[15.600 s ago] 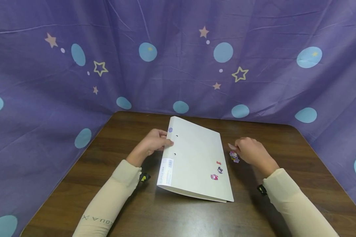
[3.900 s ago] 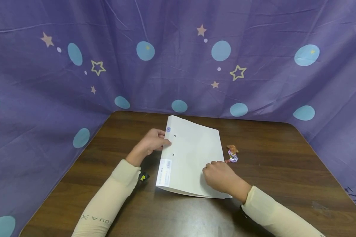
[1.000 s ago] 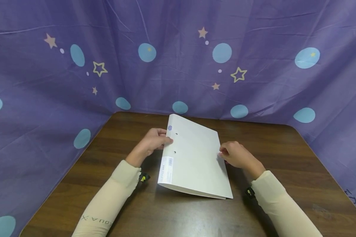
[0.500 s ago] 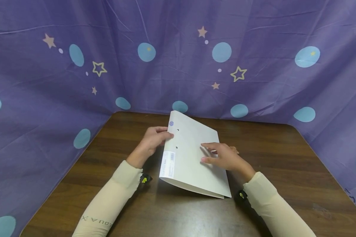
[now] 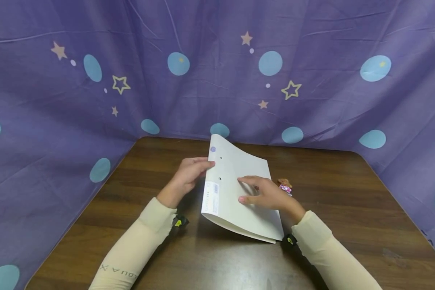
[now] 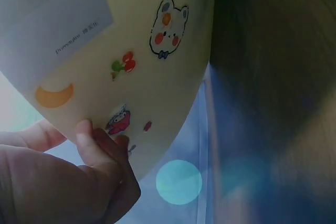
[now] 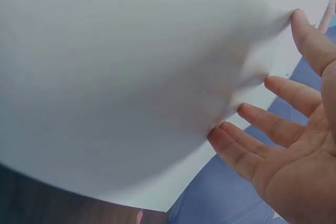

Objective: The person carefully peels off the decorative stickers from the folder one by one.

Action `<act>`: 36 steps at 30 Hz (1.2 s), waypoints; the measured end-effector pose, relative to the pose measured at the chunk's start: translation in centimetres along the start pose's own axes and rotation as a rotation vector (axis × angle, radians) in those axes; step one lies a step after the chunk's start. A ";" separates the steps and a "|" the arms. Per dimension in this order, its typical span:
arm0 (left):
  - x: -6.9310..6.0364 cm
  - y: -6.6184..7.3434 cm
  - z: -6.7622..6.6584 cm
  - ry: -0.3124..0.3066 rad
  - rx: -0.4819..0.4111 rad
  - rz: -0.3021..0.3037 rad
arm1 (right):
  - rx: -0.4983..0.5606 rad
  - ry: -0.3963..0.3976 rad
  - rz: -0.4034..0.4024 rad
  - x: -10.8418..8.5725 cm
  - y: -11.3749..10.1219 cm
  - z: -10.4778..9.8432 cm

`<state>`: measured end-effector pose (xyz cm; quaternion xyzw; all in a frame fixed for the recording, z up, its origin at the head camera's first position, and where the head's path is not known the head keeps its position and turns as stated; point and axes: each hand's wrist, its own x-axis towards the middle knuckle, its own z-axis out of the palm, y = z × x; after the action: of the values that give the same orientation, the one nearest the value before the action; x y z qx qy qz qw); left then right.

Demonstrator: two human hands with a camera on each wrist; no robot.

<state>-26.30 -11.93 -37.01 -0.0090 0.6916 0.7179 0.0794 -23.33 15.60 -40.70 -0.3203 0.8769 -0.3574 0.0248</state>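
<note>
My left hand (image 5: 189, 176) pinches the spine edge of a white clip file folder (image 5: 235, 215), thumb on top and fingers beneath. That spine side is raised off the table, so the folder tilts down to the right. My right hand (image 5: 270, 194) has its fingers spread, and their tips touch the cover. In the right wrist view the fingertips (image 7: 220, 132) rest against the white surface. The left wrist view shows the folder's other side, with stickers: a white animal head (image 6: 169, 32), cherries (image 6: 124, 65), a yellow crescent (image 6: 54, 96) and a pink character (image 6: 119, 120).
Small colourful sticker pieces (image 5: 285, 187) lie on the brown wooden table (image 5: 340, 193), just right of the folder and partly behind my right hand. A purple patterned curtain (image 5: 217, 100) hangs behind the table.
My right hand has moved left from the folder's right edge onto its cover, fingers spreading. My left hand has lifted the spine side. Stickers seen on the cover 15.6 s ago are gone from there.
</note>
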 end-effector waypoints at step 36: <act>-2.8 2.3 1.7 -0.223 -0.208 0.089 | -0.016 0.150 -0.036 7.0 -4.4 -5.0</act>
<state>-23.66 -10.56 -34.29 0.0933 0.6002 0.7849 0.1225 -27.84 12.21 -32.89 -0.3085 0.8734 -0.3736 -0.0500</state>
